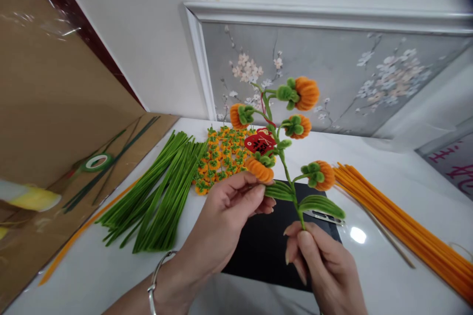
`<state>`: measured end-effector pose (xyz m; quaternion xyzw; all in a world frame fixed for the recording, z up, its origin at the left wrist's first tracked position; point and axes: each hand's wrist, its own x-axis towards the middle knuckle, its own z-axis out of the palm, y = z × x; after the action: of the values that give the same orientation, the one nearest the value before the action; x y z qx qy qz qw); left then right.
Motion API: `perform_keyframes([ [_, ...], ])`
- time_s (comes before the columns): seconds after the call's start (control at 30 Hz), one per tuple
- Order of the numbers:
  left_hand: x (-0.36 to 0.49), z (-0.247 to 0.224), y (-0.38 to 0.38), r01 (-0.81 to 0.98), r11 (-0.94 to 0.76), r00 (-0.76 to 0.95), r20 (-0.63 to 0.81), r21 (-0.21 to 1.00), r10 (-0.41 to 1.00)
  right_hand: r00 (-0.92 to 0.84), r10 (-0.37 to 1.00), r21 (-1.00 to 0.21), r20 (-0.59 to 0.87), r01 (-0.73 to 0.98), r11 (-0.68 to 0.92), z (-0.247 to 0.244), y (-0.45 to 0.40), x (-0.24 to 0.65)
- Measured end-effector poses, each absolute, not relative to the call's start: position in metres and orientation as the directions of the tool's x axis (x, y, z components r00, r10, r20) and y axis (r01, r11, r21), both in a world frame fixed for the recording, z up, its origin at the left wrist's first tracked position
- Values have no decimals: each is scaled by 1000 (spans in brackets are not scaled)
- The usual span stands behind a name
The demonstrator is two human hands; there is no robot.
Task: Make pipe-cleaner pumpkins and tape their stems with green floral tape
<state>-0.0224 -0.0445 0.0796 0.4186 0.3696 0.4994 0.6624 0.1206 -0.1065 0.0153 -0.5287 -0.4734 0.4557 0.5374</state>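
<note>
A green pipe-cleaner branch stands upright before me, bearing several ribbed orange fruits and two striped green leaves. My right hand pinches the bottom of its stem between thumb and fingers. At the lower left of the branch, my left hand has thumb and fingertips closed on the tip of the left leaf, just under an orange fruit. The right leaf sticks out untouched above my right hand. From the upper stem hangs a red tag with dark characters on a red cord.
Green pipe cleaners lie left, beside rows of small orange fruits. Orange pipe cleaners lie right. A black mat and a flat metal tool are under the branch. Green tape rests on cardboard at left.
</note>
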Motion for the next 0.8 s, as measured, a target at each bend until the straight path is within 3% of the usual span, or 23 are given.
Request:
perform_keyframes([
  [0.2, -24, 77, -39, -528, 385, 350, -218, 757, 911, 122, 992, -999, 35, 7, 34, 16, -106, 121],
  [0.37, -25, 77, -35, -600, 486, 431, -255, 636, 865, 117, 992, -999, 38, 2, 38, 16, -106, 121],
  [0.63, -23, 76, -33, -610, 492, 396, -299, 621, 868, 117, 992, -998, 50, -29, 54, 15, -104, 119],
  [0.8, -15, 64, -37, -495, 426, 335, -286, 757, 898, 94, 995, -997, 47, -53, 52, 17, -101, 119],
])
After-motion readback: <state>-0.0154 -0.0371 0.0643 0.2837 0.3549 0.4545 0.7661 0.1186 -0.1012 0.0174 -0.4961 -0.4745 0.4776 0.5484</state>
